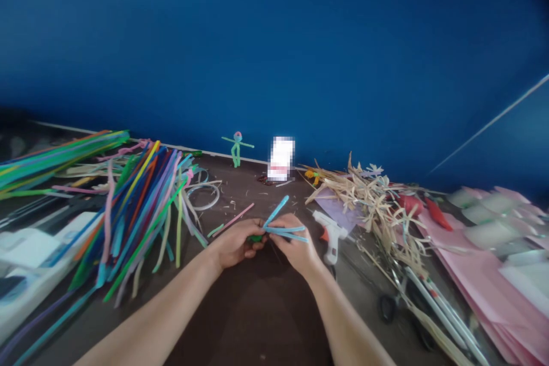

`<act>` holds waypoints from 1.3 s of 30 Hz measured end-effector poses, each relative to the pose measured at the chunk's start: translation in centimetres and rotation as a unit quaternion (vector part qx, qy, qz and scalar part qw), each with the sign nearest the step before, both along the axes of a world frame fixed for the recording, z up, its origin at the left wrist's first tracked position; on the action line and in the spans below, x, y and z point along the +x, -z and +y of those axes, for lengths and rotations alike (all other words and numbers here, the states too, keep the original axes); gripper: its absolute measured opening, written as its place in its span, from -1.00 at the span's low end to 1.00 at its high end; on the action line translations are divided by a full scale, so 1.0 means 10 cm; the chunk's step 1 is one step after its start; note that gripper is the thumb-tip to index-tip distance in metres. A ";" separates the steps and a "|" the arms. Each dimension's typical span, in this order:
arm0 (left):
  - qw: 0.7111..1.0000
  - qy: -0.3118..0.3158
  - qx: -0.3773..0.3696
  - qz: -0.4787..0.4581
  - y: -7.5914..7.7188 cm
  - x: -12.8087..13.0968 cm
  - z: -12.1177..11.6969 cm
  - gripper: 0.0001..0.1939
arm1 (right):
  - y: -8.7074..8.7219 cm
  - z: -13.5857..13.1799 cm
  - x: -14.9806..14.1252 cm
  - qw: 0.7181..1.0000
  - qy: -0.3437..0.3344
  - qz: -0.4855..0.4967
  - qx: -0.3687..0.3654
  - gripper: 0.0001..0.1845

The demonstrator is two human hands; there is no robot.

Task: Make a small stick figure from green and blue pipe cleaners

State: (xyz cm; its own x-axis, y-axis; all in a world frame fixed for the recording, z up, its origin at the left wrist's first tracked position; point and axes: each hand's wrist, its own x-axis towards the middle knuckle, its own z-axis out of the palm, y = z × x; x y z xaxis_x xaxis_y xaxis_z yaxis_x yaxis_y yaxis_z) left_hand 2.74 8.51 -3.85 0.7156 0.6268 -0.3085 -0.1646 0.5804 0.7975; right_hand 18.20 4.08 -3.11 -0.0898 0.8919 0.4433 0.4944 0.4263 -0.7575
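Both hands meet above the near middle of the dark table. My left hand (244, 244) is closed, with a bit of something green showing under its fingers. My right hand (295, 240) is closed at the joined end of light-blue pipe cleaners (277, 210). One blue length points up and away, and others lie back across the right hand. The fingertips of both hands come together at the joint, so the exact grip is partly hidden. Beyond them a green pipe-cleaner figure (236, 151) stands with arms spread, near the blue wall.
Bundles of coloured pipe cleaners (137, 206) spread over the left side. A white glue gun (331, 235) lies just right of my right hand. Further right are straw-like strips (364, 194), scissors (388, 306) and pink sheets (467, 274). A blurred-out white card or screen (281, 157) stands behind.
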 end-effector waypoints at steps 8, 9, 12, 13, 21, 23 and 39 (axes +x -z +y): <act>1.000 0.005 -0.009 0.008 -0.02 -0.01 -0.01 -0.91 | 0.01 0.00 -0.02 1.000 -0.012 0.010 0.020 -0.89; 1.000 0.007 -0.009 0.009 -0.02 -0.01 -0.01 -0.91 | 0.02 0.00 -0.02 1.000 -0.013 0.011 0.020 -0.90; 1.000 0.009 -0.011 0.010 -0.01 -0.01 -0.01 -0.90 | 0.02 0.00 -0.02 1.000 -0.022 0.008 0.018 -0.90; 1.000 0.008 -0.010 0.012 -0.01 0.00 -0.01 -0.90 | 0.02 0.00 -0.01 1.000 -0.023 0.007 0.019 -0.89; 1.000 -0.006 -0.010 0.025 -0.02 0.01 -0.02 -0.92 | 0.02 -0.01 -0.01 1.000 -0.022 0.005 0.020 -0.89; 1.000 -0.008 -0.017 0.022 -0.01 0.01 -0.01 -0.93 | 0.02 -0.01 -0.01 1.000 -0.018 0.006 0.019 -0.88; 0.999 0.010 0.003 0.042 0.03 0.02 0.00 -0.91 | 0.02 -0.03 -0.02 1.000 -0.003 -0.011 0.019 -0.83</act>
